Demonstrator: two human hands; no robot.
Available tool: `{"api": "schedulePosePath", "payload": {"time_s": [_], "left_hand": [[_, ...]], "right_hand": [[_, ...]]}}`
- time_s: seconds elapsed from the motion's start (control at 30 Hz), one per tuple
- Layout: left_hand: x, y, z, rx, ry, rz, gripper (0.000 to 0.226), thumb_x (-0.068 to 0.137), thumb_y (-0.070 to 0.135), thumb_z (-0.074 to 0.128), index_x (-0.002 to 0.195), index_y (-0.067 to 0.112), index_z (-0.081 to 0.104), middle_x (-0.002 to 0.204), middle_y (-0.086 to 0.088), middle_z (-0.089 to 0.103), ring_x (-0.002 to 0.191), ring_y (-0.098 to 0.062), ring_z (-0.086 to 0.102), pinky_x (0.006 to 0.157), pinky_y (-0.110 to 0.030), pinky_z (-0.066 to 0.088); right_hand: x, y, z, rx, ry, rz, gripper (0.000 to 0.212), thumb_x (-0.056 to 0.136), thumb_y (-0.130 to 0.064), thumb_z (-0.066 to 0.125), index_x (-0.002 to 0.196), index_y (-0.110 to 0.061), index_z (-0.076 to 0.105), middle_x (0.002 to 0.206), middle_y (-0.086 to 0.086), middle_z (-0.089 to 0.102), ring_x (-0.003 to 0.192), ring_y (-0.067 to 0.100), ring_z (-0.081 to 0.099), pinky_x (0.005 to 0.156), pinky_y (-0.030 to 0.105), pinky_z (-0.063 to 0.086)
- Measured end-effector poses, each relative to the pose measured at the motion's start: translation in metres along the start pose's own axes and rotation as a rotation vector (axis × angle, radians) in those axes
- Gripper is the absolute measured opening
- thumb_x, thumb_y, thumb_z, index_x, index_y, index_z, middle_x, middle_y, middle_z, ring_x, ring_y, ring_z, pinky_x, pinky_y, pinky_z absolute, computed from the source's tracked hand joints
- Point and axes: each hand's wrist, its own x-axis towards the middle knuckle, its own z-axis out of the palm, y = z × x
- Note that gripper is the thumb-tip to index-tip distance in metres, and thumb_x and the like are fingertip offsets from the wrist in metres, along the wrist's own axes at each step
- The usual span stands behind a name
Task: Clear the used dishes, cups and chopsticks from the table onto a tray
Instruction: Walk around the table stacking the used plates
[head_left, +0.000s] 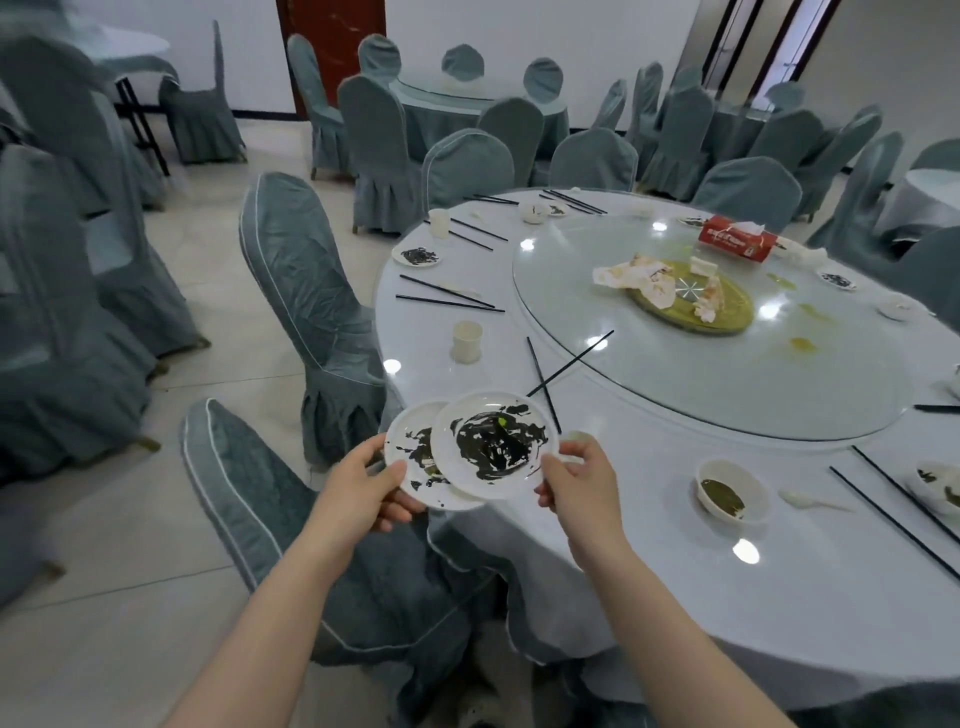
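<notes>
1. Both bare forearms reach forward and up from the lower edge of the view, drawing closer together toward the hands.
2. The left hand (363, 491) is raised in front of the body, thumb on top and pointing right, fingers curled underneath; its grip pinches the near rim of the lower plate (410, 457).
3. The right hand (579, 480) is level with the left, just to its right, the two hands near each other but apart.
4. The right thumb lies on the rim of the upper plate (493, 444), fingers curled below it.
5. Both wrists are nearly straight, backs of the hands turned up toward the camera.
</notes>
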Motion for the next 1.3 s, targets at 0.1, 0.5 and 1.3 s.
{"api": "schedulePosePath", "payload": {"time_s": [0.1, 0.5, 1.3], "left_hand": [[-0.012, 0.000, -0.021, -0.027, 0.017, 0.023, 0.032, 0.099, 0.015, 0.051, 0.123, 0.036, 0.050, 0.068, -0.014, 0.072, 0.044, -0.011, 0.058, 0.039, -0.021, 0.042], [-0.059, -0.007, -0.119, -0.074, 0.190, 0.034, 0.037, 0.100, 0.023, 0.051, 0.131, 0.038, 0.039, 0.060, -0.009, 0.070, 0.042, -0.015, 0.060, 0.037, -0.020, 0.043], [0.118, 0.077, -0.356, 0.022, 0.400, 0.082, 0.039, 0.093, 0.005, 0.047, 0.127, 0.024, 0.046, 0.058, -0.012, 0.070, 0.038, -0.011, 0.052, 0.037, -0.018, 0.035]], "right_hand": [[-0.012, 0.001, 0.030, -0.157, -0.092, -0.013, 0.014, 0.093, -0.031, 0.046, 0.106, -0.028, 0.045, 0.059, 0.001, 0.069, 0.046, 0.011, 0.060, 0.052, 0.023, 0.043], [-0.062, -0.017, 0.151, -0.134, -0.405, -0.113, 0.023, 0.089, -0.021, 0.050, 0.107, -0.033, 0.056, 0.087, 0.000, 0.072, 0.061, 0.016, 0.066, 0.053, 0.031, 0.055], [0.052, -0.121, 0.432, 0.031, -0.449, -0.155, 0.022, 0.092, -0.020, 0.057, 0.112, -0.019, 0.063, 0.087, -0.004, 0.073, 0.075, 0.009, 0.068, 0.062, 0.020, 0.053]]}}
